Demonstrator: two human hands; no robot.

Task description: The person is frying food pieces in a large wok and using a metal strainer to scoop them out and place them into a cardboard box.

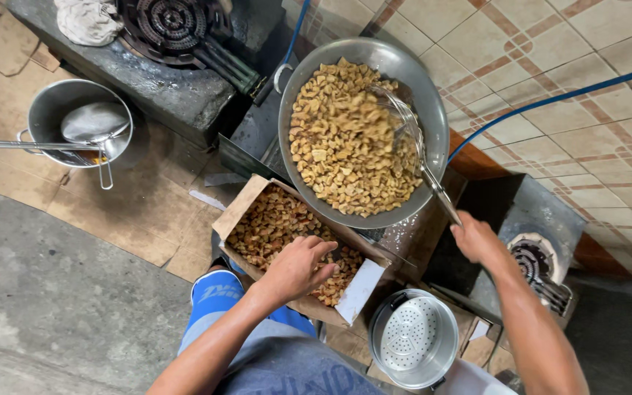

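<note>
A big metal wok (309, 80) filled with pale golden fried chunks (345, 139) stands in the middle. My right hand (480, 241) grips the handle of a wire skimmer (411, 135) whose head lies among the chunks at the wok's right side. Below the wok sits a cardboard box (239, 208) of darker brown fried pieces (272, 223). My left hand (298, 267) reaches into that box, fingers curled over the pieces; whether it holds any is hidden.
A steel pot (42, 110) with a ladle and lid stands at left on flattened cardboard. A gas burner (166, 25) sits on the dark counter above. A perforated steamer pot (415, 340) is below right, a second burner (539, 267) beside it. A blue hose (550, 99) crosses the tiled floor.
</note>
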